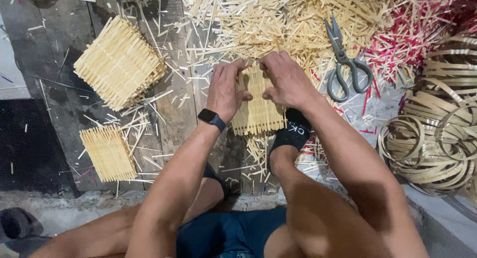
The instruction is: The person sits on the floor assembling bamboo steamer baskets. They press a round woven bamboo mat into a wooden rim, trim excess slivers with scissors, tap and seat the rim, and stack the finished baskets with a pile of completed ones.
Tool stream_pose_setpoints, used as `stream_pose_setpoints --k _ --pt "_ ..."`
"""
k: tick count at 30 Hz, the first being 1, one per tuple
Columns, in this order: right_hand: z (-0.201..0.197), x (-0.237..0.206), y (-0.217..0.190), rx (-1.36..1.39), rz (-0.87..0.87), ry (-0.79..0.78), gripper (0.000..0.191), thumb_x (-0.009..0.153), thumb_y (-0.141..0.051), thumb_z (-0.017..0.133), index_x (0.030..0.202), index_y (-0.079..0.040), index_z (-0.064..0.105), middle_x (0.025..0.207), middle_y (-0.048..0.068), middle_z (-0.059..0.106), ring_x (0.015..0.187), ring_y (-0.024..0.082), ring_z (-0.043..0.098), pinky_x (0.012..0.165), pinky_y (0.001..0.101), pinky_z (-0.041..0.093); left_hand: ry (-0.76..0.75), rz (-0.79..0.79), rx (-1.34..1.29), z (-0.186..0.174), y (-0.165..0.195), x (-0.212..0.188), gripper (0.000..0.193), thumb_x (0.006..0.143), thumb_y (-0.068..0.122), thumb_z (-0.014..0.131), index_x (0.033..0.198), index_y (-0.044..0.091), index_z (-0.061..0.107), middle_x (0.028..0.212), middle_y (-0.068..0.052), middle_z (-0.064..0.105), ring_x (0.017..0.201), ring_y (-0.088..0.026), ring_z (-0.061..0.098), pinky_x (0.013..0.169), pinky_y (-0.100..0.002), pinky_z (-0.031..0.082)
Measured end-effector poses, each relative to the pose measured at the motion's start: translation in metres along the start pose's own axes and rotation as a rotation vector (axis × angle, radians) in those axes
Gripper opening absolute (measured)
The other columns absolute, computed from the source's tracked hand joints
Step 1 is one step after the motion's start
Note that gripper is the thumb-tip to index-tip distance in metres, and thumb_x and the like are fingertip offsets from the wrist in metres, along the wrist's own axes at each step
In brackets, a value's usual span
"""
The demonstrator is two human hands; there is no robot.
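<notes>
Sitting low over a dark plank floor [174, 114], the person presses both hands onto a small woven mat of pale bamboo strips [258, 111], which lies on the boards just in front of a foot in a black sock [292, 133]. The left hand [226, 91], with a black watch [212, 119] at the wrist, has its fingers curled over the mat's left edge and the thumb pinching its face; the right hand [285, 79] closes on the upper right edge in the same way. Grey scissors [343, 64] lie shut on a heap of strip offcuts [278, 24] just beyond the right hand. A stack of finished mats [119, 64] sits toward the floor's left side, with a single mat [108, 153] nearer. Coiled bamboo bands [437, 138] pile up at the right edge, beside red strips [407, 44].
</notes>
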State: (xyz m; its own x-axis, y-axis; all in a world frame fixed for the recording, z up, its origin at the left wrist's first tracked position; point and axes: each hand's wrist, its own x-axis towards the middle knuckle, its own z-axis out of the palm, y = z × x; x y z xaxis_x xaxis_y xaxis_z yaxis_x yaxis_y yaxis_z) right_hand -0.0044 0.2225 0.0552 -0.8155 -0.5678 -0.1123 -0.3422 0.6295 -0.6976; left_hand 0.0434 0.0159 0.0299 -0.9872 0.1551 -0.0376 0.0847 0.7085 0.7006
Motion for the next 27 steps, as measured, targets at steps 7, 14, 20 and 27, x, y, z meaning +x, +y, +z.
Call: stream_pose_setpoints --k 7,14,20,27 --pt "0.0 -0.002 -0.002 0.026 0.017 -0.002 0.066 0.063 -0.011 0.09 0.119 -0.004 0.056 0.108 0.011 0.063 0.105 0.036 0.056 0.09 0.0456 0.048 -0.02 -0.042 0.087 0.006 0.0 -0.002 0.089 0.057 0.009 0.096 0.134 0.007 0.053 0.114 -0.013 0.065 0.11 -0.034 0.057 0.098 -0.043 0.048" --pt "0.004 0.0 -0.002 -0.072 -0.012 0.003 0.07 0.058 -0.015 0.093 0.118 -0.005 0.057 0.106 0.011 0.065 0.103 0.036 0.057 0.089 0.0479 0.044 -0.044 -0.033 0.105 0.003 -0.001 0.004 0.084 0.053 0.011 0.096 0.127 0.005 0.055 0.11 -0.015 0.066 0.107 -0.036 0.058 0.094 -0.046 0.048" --pt "0.004 0.002 -0.001 -0.104 -0.028 -0.033 0.069 0.059 -0.015 0.094 0.116 -0.004 0.057 0.106 0.012 0.063 0.104 0.036 0.057 0.092 0.0477 0.043 -0.14 -0.1 0.215 0.001 0.004 0.015 0.069 0.064 0.014 0.097 0.118 0.006 0.054 0.106 -0.016 0.065 0.109 -0.038 0.057 0.098 -0.049 0.045" --pt "0.019 -0.042 0.016 0.178 0.127 0.502 0.081 0.07 -0.014 0.094 0.137 -0.001 0.049 0.132 0.023 0.05 0.124 0.04 0.052 0.103 0.0443 0.047 0.119 -0.003 0.238 -0.004 -0.011 -0.004 0.095 0.045 0.04 0.099 0.123 0.006 0.056 0.112 -0.021 0.065 0.107 -0.037 0.057 0.095 -0.05 0.044"
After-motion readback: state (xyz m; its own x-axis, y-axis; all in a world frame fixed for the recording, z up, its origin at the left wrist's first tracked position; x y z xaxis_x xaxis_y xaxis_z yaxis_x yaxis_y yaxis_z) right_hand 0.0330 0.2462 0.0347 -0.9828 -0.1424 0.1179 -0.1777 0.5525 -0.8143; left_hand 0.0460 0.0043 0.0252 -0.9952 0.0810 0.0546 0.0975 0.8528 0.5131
